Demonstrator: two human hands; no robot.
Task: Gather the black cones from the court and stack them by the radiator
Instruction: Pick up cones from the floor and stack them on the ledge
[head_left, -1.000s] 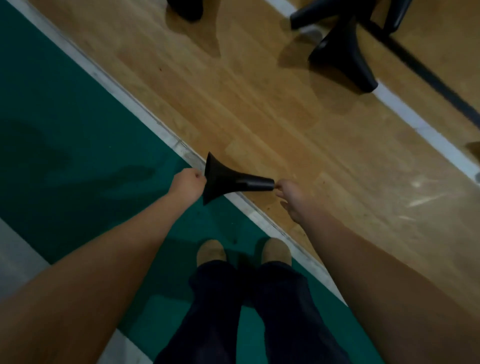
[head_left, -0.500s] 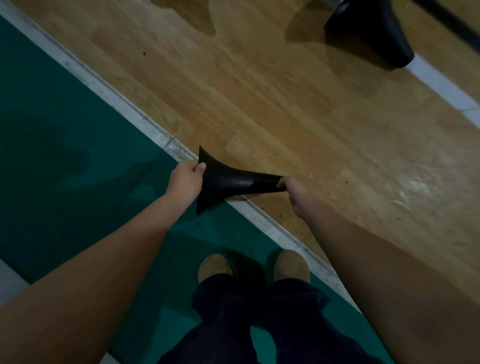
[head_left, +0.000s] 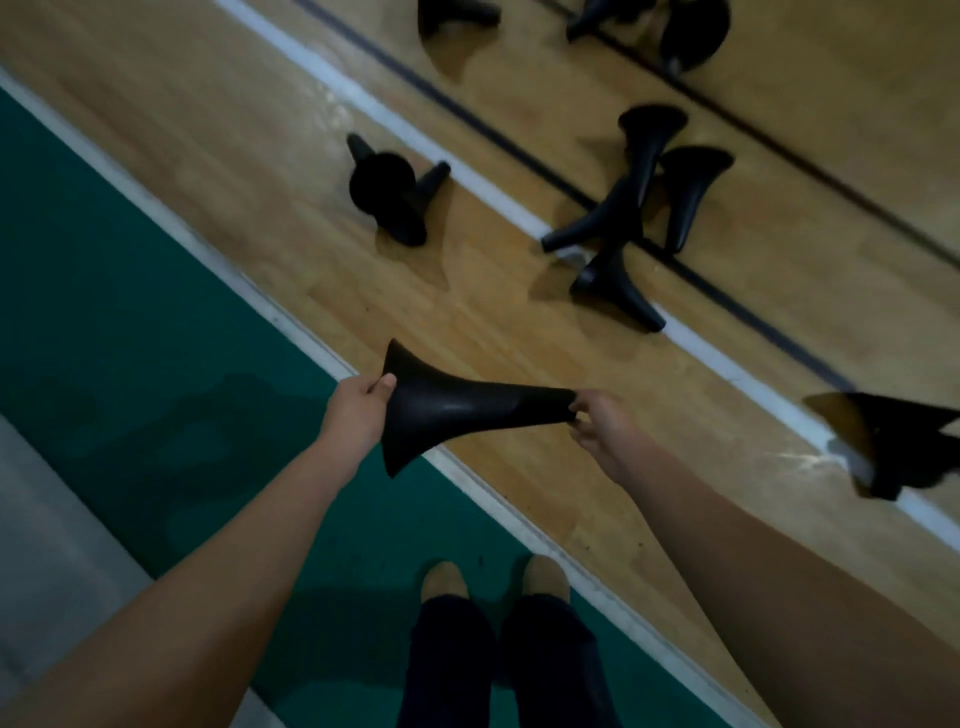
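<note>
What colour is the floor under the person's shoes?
Dark green floor, bordered by a white line; the head view shows it.

**hoopdad_22:** anyone able to read a brand, number or label anywhere in this one?

**courtrat:** nope, nothing readable. The black cone being held is plain on the side facing us, with no logo, sticker or digits I can make out. The ones lying further off are too blurry to tell. The wooden floor just has a painted white line and a thin black line, no letters or numbers on either.
</note>
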